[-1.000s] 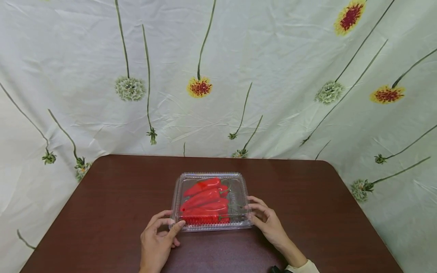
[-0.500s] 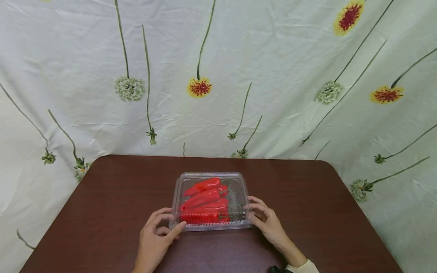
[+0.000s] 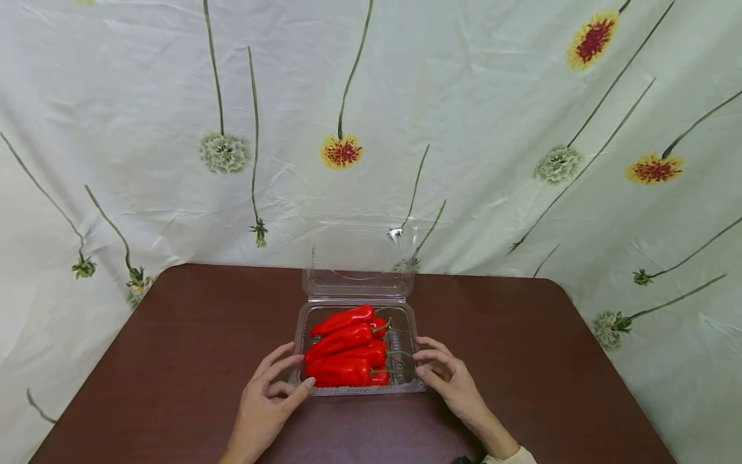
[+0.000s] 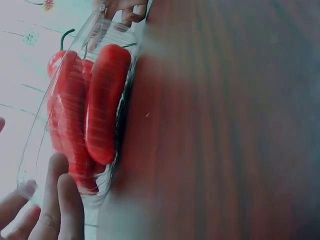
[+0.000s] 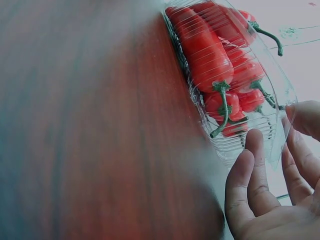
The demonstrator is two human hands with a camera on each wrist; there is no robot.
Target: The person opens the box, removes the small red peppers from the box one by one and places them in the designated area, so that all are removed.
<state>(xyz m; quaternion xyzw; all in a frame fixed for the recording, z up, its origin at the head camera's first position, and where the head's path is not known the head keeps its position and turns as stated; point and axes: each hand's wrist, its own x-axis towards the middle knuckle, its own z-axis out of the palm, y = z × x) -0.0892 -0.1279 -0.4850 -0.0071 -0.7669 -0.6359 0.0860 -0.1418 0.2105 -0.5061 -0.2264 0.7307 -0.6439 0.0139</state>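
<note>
A clear plastic box stands on the brown table, its transparent lid swung up at the back edge. In it lie several red peppers with green stems. My left hand is at the box's front left corner, thumb near the front rim, fingers spread along the left side. Opposite it, my right hand has loosely bent fingers at the right side. Fingers of the right hand lie close against the box wall in the right wrist view, and the left fingers show likewise in the left wrist view.
The dark brown table spreads around the box. Behind it hangs a white cloth printed with flowers and stems, close behind the raised lid.
The lid, which lay over the peppers, has swung up and back. My left fingers have shifted slightly upward along the left side; the right hand has hardly moved.
</note>
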